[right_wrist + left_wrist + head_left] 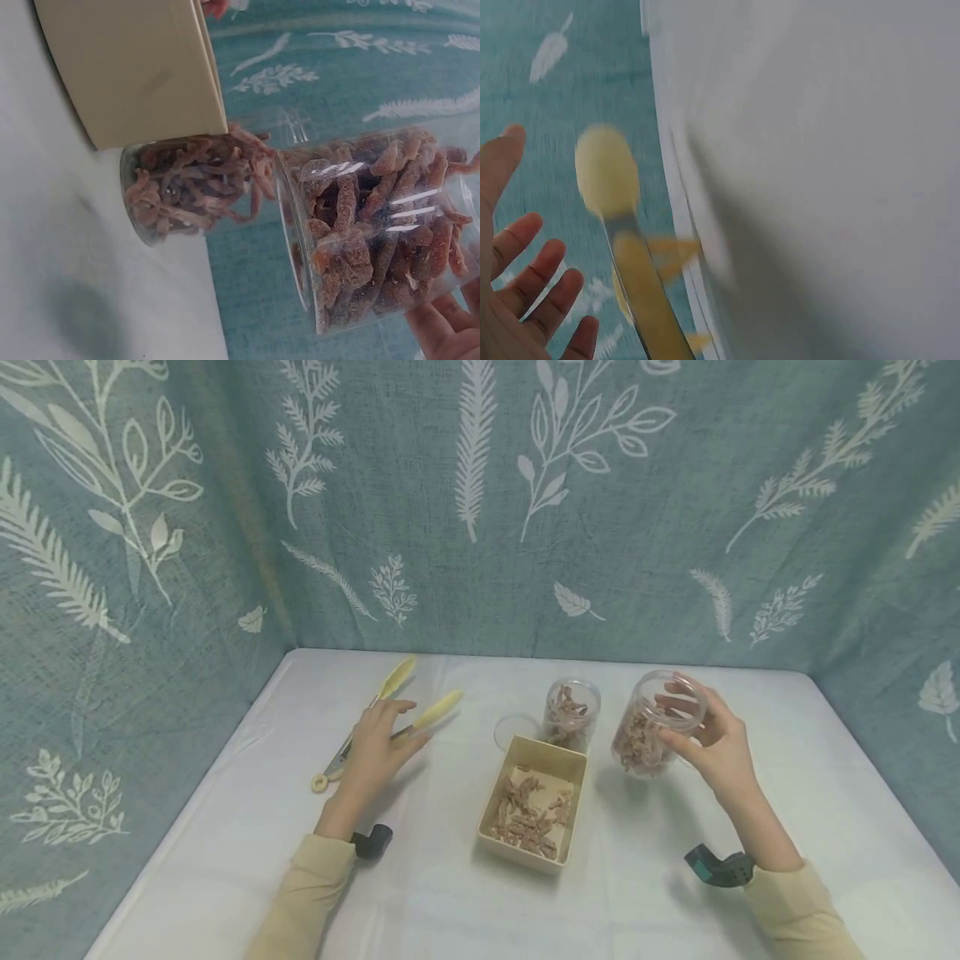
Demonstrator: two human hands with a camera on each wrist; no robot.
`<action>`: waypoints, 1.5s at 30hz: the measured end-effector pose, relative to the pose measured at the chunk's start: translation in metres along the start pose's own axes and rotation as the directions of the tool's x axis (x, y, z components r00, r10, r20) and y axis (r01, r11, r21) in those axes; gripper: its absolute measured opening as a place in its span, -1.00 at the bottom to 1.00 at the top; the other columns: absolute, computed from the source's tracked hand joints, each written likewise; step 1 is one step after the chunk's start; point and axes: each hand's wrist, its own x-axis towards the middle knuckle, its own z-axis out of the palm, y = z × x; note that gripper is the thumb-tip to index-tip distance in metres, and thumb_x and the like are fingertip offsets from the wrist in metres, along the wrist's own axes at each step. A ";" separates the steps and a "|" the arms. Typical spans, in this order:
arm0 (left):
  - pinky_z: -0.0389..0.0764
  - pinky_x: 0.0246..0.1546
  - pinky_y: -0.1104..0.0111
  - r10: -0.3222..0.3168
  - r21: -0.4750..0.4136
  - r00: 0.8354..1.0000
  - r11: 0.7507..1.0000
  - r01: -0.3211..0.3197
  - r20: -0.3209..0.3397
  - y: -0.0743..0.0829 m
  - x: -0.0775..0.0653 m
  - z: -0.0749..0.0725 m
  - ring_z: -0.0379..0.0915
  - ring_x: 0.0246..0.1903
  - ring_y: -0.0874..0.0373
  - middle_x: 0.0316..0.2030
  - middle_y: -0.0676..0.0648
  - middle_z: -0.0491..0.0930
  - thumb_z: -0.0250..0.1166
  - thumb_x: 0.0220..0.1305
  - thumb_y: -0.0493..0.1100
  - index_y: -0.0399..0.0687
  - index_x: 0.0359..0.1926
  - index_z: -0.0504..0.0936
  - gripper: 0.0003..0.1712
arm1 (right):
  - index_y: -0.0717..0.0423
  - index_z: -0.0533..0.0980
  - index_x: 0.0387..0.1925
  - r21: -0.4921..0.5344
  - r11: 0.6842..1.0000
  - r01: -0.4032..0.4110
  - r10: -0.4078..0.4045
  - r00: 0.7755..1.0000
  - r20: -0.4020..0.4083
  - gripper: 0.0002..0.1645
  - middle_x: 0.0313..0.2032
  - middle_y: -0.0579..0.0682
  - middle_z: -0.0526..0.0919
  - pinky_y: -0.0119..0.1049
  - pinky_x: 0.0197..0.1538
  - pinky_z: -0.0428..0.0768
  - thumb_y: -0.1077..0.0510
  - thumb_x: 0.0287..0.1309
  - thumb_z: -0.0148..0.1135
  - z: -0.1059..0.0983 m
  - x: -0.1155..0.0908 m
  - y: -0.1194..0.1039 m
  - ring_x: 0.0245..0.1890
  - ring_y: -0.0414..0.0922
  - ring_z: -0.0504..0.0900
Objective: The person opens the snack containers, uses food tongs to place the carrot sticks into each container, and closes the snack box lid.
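My right hand (716, 739) grips a clear jar (645, 735) of reddish-brown dried strips (375, 225), tilted and raised off the table in the right wrist view. My left hand (378, 743) is over a pair of tongs (398, 677) with yellow tips. In the left wrist view its fingers (551, 281) are spread and apart from the tongs (649, 292), which look blurred. Between the hands is a beige rectangular box (534, 750) with similar strips on its bottom. A second clear jar (572, 718), partly filled with strips, stands just behind the box.
A clear round lid (516, 732) lies flat left of the second jar. White cloth (420, 893) covers the table. Patterned teal curtains (420, 485) hang behind the table and along both sides.
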 end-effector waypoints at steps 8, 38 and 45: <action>0.34 0.13 0.13 0.141 -0.007 0.989 0.990 -0.141 0.038 0.020 0.006 0.025 0.33 0.07 -0.04 0.02 -0.12 0.43 0.35 0.11 -0.04 -0.12 0.09 0.45 -0.45 | 0.13 0.27 0.28 -0.003 1.000 -0.017 0.017 1.000 0.002 -0.22 0.12 0.01 0.45 -0.51 0.07 0.39 0.49 -0.02 0.23 0.001 -0.001 0.002 0.07 -0.24 0.49; 0.12 0.30 0.10 0.118 -0.086 0.865 0.992 -0.087 0.488 0.045 0.048 0.083 0.09 0.30 -0.14 0.28 -0.28 0.21 0.34 0.11 -0.05 -0.27 0.33 0.15 -0.14 | 0.10 0.27 0.27 -0.078 0.996 0.031 -0.025 0.996 0.085 -0.19 0.14 -0.06 0.48 -0.48 0.10 0.38 0.41 -0.06 0.33 0.003 0.000 0.005 0.09 -0.30 0.47; 0.11 0.31 0.10 0.098 -0.003 0.846 0.994 -0.113 0.525 0.047 0.055 0.091 0.09 0.31 -0.13 0.30 -0.25 0.21 0.35 0.08 0.05 -0.23 0.35 0.14 -0.07 | 0.08 0.27 0.28 -0.089 0.995 0.038 -0.029 0.995 0.096 -0.18 0.15 0.08 0.46 -0.52 0.08 0.37 0.40 -0.06 0.33 0.002 0.000 0.005 0.11 -0.16 0.48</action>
